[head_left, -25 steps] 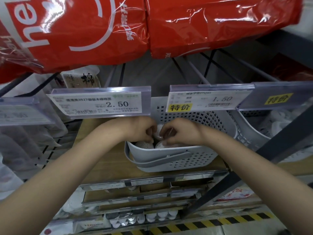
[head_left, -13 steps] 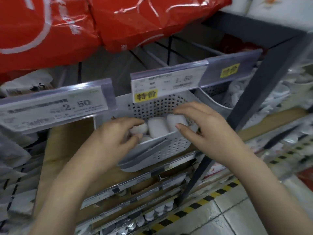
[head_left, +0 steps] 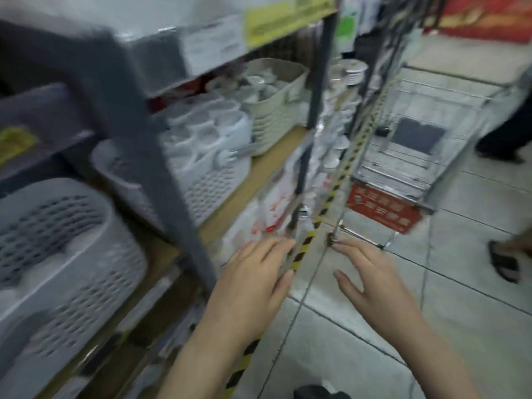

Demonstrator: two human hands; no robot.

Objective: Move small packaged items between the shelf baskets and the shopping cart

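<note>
Both hands empty, fingers spread, held apart: left hand point(head_left: 253, 279) at 6, right hand point(head_left: 371, 283) beside it; shelf baskets point(head_left: 213, 156) at 9–10, white packaged items point(head_left: 201, 122) inside; shopping cart point(head_left: 403, 156) at 2; view blurred.

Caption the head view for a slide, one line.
Both hands, left and right, open and empty, reach from the shelf baskets toward the shopping cart.
</note>
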